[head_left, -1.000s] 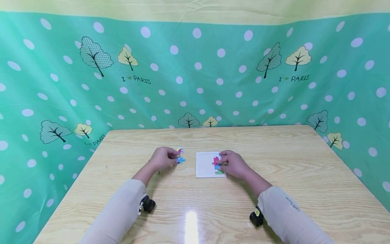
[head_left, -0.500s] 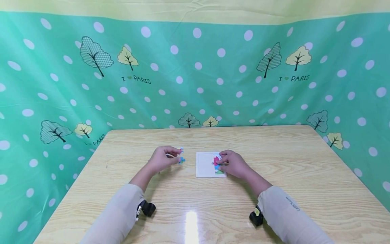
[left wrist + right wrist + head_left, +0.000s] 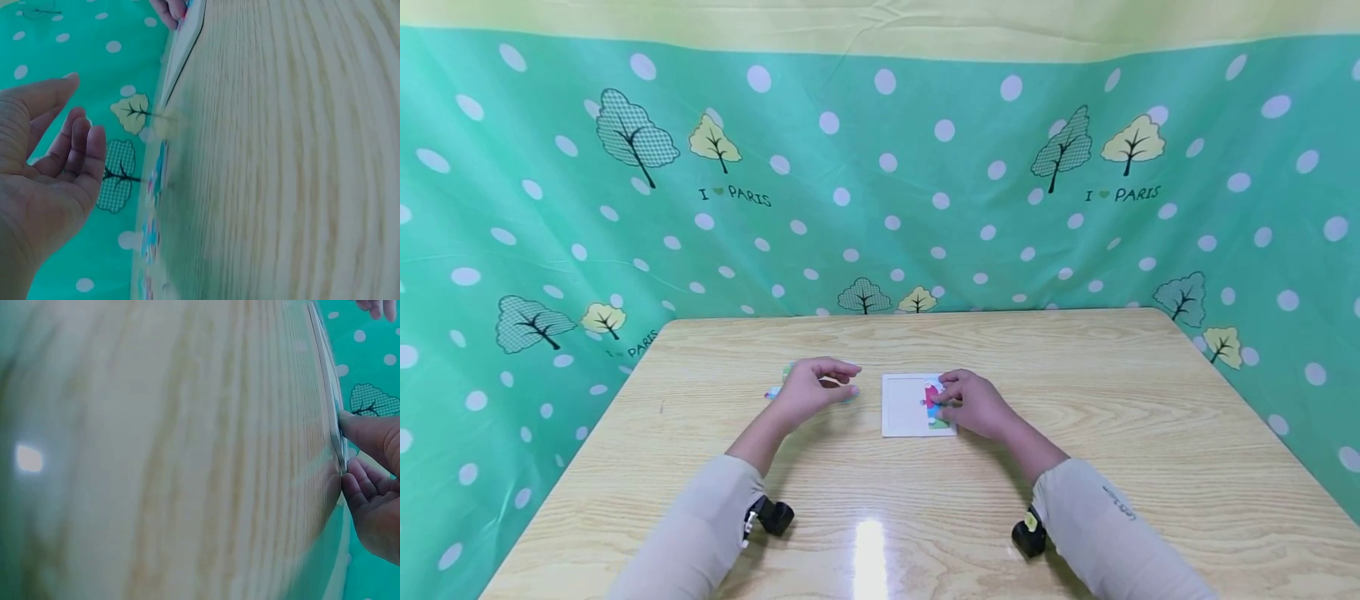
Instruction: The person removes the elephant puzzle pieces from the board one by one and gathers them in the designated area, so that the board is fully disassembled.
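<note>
A white square puzzle tray lies on the table, with joined colourful puzzle pieces along its right side. My right hand grips the tray's right edge; in the right wrist view the thumb lies on top and the curled fingers are at the rim. My left hand hovers left of the tray, thumb and fingers apart. Nothing shows between them in the left wrist view. Loose puzzle pieces lie on the table below that hand, which partly hides them in the head view.
More loose pieces peek out left of my left hand. The wooden table reaches back to a green dotted curtain. A black camera is strapped to each sleeve.
My left hand has shifted slightly right over the loose pieces and now covers those by its fingertips; pieces left of it have come into view. The right hand and tray have stayed put.
</note>
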`<action>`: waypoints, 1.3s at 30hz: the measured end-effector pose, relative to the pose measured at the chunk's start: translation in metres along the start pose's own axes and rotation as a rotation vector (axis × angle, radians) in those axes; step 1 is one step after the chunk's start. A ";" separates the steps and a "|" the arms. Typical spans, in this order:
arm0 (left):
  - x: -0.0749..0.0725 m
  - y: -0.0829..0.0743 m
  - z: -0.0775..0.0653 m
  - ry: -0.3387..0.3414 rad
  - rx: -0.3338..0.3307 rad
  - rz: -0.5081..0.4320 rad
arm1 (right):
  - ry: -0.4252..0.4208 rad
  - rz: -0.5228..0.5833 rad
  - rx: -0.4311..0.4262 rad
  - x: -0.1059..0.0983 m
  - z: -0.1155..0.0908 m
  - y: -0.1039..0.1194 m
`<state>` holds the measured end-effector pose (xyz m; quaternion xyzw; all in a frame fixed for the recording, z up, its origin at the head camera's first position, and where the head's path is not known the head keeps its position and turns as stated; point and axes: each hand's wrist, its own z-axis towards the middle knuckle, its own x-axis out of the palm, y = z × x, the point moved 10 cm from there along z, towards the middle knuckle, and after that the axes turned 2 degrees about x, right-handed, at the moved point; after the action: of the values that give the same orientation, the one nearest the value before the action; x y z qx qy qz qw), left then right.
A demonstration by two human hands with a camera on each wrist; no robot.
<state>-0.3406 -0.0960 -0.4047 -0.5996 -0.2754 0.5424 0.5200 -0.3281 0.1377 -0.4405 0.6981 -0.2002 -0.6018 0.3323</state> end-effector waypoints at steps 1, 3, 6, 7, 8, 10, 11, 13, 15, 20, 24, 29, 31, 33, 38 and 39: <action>0.002 -0.001 0.000 0.001 -0.005 0.000 | -0.001 0.000 0.002 0.000 0.000 0.000; 0.005 -0.003 0.001 0.004 -0.009 0.005 | -0.001 -0.006 -0.002 0.000 0.000 0.000; 0.010 -0.006 0.003 0.011 -0.013 -0.002 | -0.001 -0.009 -0.004 -0.001 -0.001 -0.001; 0.012 -0.007 0.003 0.013 -0.013 -0.005 | -0.001 -0.009 -0.006 -0.001 -0.001 0.000; 0.014 -0.008 0.004 0.016 -0.011 -0.009 | 0.000 -0.007 -0.009 -0.001 -0.001 0.000; 0.017 -0.009 0.006 0.024 -0.005 -0.012 | -0.002 -0.001 -0.009 -0.001 0.000 0.000; 0.019 -0.010 0.006 0.029 -0.006 -0.016 | -0.003 0.002 -0.009 -0.002 0.000 -0.001; 0.024 -0.011 0.008 0.043 -0.010 -0.016 | -0.005 0.005 -0.011 -0.002 0.000 -0.001; 0.028 -0.012 0.010 0.052 -0.020 -0.008 | -0.007 0.005 -0.014 -0.002 0.000 -0.001; 0.039 -0.016 0.015 0.082 -0.025 0.007 | -0.024 0.017 -0.014 -0.003 0.000 -0.002; 0.047 -0.023 0.020 0.102 -0.001 0.022 | -0.042 0.044 0.013 -0.004 0.000 -0.005; 0.057 -0.027 0.027 0.125 0.001 0.040 | -0.068 0.083 0.040 -0.006 0.001 -0.008; 0.061 -0.027 0.029 0.132 -0.017 0.034 | -0.082 0.100 0.040 -0.008 0.001 -0.008; 0.064 -0.025 0.032 0.135 -0.038 0.029 | -0.097 0.119 0.045 -0.010 0.001 -0.009; 0.071 -0.023 0.040 0.145 -0.071 0.070 | -0.117 0.126 0.073 -0.013 0.000 -0.012; 0.073 -0.023 0.041 0.149 -0.073 0.081 | -0.118 0.121 0.078 -0.013 0.000 -0.013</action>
<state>-0.3548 -0.0107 -0.4052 -0.6676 -0.2310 0.5064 0.4944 -0.3319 0.1558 -0.4404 0.6606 -0.2846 -0.6122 0.3283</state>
